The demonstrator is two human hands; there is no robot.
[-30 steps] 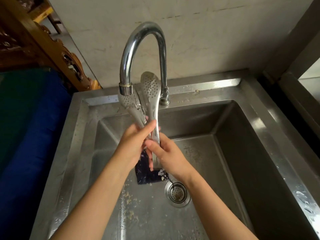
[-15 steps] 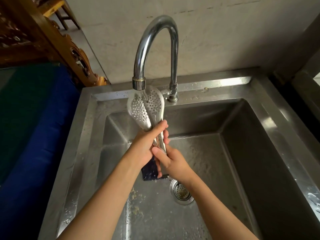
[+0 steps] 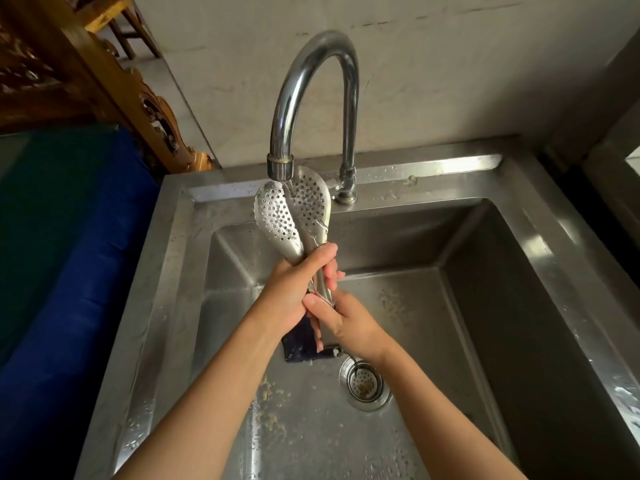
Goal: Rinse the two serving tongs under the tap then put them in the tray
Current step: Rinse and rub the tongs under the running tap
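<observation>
A pair of steel serving tongs (image 3: 292, 209) with two perforated spoon-shaped heads points up, right under the spout of the chrome tap (image 3: 311, 98). Water runs down the metal. My left hand (image 3: 294, 289) grips the arms just below the heads. My right hand (image 3: 341, 318) grips the lower handle end. A dark blue flat thing (image 3: 299, 346) shows below my hands; I cannot tell what it is. A second pair of tongs and a tray are not in view.
The steel sink (image 3: 502, 306) has a drain strainer (image 3: 365, 386) near the middle and food scraps on its floor. A blue and green surface (image 3: 69, 237) lies to the left, carved wooden furniture (image 3: 86, 64) behind it. The wall stands close behind the tap.
The tong heads have come together and moved down under the spout. My hands keep the same hold on the handles.
</observation>
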